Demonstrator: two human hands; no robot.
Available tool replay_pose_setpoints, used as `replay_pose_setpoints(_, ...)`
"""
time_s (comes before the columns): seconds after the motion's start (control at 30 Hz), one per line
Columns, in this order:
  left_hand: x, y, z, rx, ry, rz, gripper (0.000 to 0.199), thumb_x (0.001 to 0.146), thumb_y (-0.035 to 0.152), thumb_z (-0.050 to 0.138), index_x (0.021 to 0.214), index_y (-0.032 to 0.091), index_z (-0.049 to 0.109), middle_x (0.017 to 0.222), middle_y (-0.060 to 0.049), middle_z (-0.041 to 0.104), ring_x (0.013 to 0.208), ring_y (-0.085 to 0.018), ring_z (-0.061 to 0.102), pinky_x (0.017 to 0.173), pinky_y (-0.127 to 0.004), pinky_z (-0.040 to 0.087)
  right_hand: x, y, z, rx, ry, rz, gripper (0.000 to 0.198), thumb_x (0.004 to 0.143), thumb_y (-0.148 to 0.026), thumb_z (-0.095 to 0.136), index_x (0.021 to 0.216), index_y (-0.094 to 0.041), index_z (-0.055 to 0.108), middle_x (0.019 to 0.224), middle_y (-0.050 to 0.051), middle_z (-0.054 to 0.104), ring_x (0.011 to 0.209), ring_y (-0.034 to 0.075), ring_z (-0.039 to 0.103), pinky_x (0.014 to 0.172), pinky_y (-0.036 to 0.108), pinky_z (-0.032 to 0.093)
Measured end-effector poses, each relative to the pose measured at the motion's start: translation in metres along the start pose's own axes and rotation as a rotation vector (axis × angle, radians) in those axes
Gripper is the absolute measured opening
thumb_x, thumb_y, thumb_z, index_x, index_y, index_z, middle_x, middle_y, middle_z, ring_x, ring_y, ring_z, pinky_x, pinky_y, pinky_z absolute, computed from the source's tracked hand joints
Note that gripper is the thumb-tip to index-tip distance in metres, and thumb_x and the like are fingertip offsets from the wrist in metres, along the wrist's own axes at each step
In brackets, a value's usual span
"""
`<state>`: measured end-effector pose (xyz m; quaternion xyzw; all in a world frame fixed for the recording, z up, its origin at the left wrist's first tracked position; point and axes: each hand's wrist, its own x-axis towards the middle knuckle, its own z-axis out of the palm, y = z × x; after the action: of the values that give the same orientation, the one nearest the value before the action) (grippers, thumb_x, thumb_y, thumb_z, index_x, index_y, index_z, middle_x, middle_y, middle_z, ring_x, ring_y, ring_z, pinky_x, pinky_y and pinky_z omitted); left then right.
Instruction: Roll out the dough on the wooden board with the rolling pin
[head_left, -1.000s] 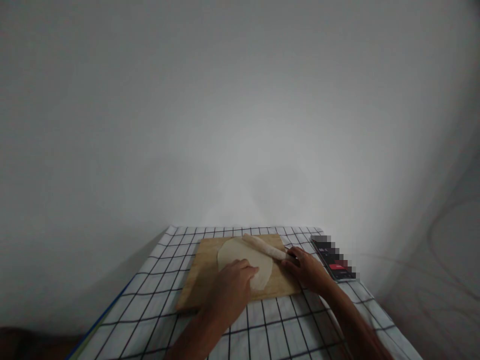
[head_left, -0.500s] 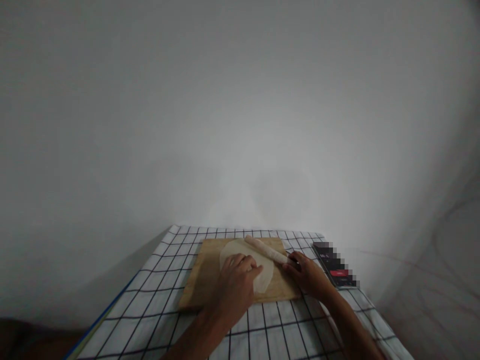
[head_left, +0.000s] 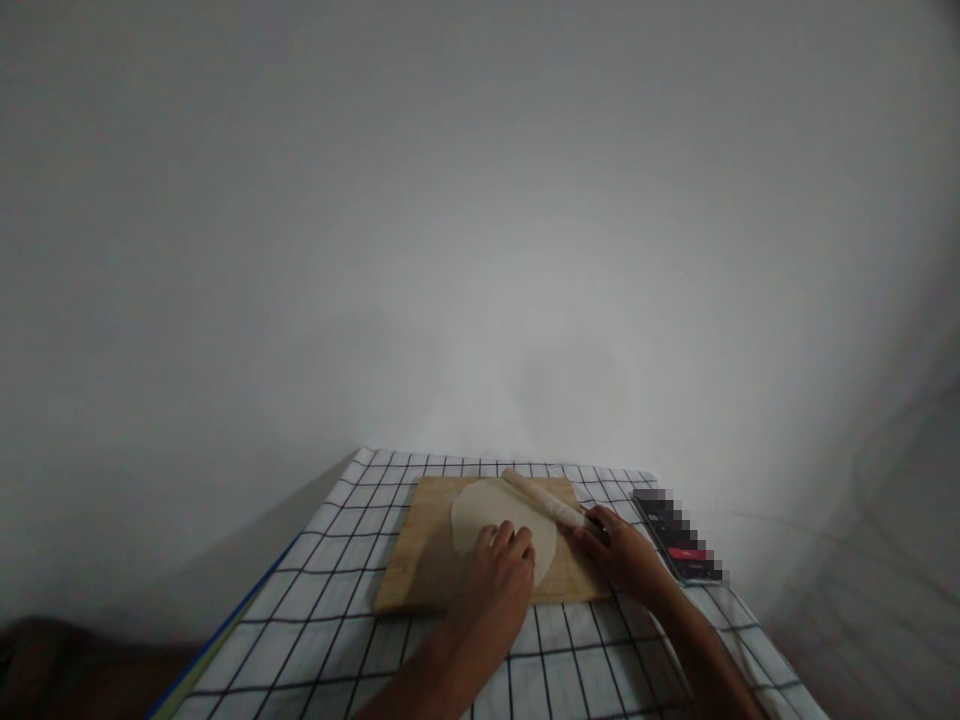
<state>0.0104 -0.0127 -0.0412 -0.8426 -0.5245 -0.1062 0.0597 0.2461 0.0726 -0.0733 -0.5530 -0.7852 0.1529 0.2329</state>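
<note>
A thin, pale, roughly round sheet of dough (head_left: 480, 500) lies flat on a wooden board (head_left: 409, 575). My left hand (head_left: 504, 565) is over the near part of the dough, its fingers curled down onto it; the fingertips are partly hidden. My right hand (head_left: 622, 555) is closed around the near end of a light wooden rolling pin (head_left: 544, 497). The pin slants away to the left, across the right edge of the dough, with its far end near the board's back edge.
A white cloth with a dark grid (head_left: 315, 590) covers the table. To the right of my right hand lies a dark phone (head_left: 675, 540), partly pixelated, with a red bar on its screen. A pale wall (head_left: 480, 250) rises behind the table.
My left hand has drawn nearer to me and a little right, its fingers more curled. The dough's outline at the near right looks rounder. The whole view has shifted slightly.
</note>
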Motion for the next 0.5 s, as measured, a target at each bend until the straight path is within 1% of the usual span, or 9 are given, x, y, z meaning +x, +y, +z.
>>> replay_pose_setpoints(0.13, -0.007, -0.003, -0.003, -0.089, 0.048, -0.061, 0.037, 0.086, 0.005, 0.049, 0.115, 0.018, 0.067, 0.117, -0.010, 0.064, 0.113, -0.027, 0.053, 0.100, -0.046, 0.040, -0.002, -0.003, -0.002, 0.008, 0.005, -0.012, 0.030, 0.096, -0.050, 0.051, 0.110, -0.025, 0.059, 0.111, 0.007, 0.071, 0.095, 0.022, 0.067, 0.076, 0.028, 0.042)
replay_pose_setpoints(0.23, -0.009, -0.002, -0.004, -0.095, 0.040, -0.055, 0.039, 0.086, 0.006, 0.050, 0.117, 0.020, 0.068, 0.114, -0.008, 0.065, 0.111, -0.025, 0.055, 0.099, -0.044, 0.040, -0.003, -0.004, -0.004, 0.016, 0.020, -0.035, 0.030, 0.096, -0.049, 0.051, 0.109, -0.023, 0.059, 0.112, 0.008, 0.071, 0.095, 0.022, 0.067, 0.075, 0.027, 0.041)
replay_pose_setpoints(0.33, -0.009, 0.007, 0.003, 0.081, 0.060, -0.031, 0.034, 0.088, 0.008, 0.051, 0.116, 0.015, 0.069, 0.111, -0.011, 0.065, 0.107, -0.027, 0.055, 0.097, -0.045, 0.041, -0.003, -0.004, -0.003, 0.026, 0.027, -0.040, 0.030, 0.096, -0.048, 0.052, 0.108, -0.023, 0.060, 0.110, 0.008, 0.071, 0.094, 0.022, 0.066, 0.076, 0.027, 0.041)
replay_pose_setpoints(0.4, -0.008, 0.016, 0.010, 0.207, 0.061, -0.010, 0.028, 0.089, 0.013, 0.055, 0.112, 0.013, 0.071, 0.107, -0.013, 0.065, 0.103, -0.028, 0.055, 0.094, -0.047, 0.042, -0.003, -0.004, -0.002, 0.037, 0.035, -0.034, 0.030, 0.096, -0.049, 0.051, 0.109, -0.022, 0.060, 0.108, 0.008, 0.071, 0.093, 0.022, 0.066, 0.076, 0.027, 0.041)
replay_pose_setpoints(0.5, -0.008, 0.025, 0.020, 0.287, 0.066, -0.001, 0.022, 0.089, 0.017, 0.058, 0.104, 0.013, 0.074, 0.102, -0.014, 0.065, 0.100, -0.029, 0.056, 0.090, -0.047, 0.043, -0.001, -0.003, 0.001, 0.040, 0.051, -0.024, 0.032, 0.096, -0.049, 0.050, 0.110, -0.023, 0.061, 0.110, 0.009, 0.071, 0.094, 0.022, 0.066, 0.076, 0.027, 0.041)
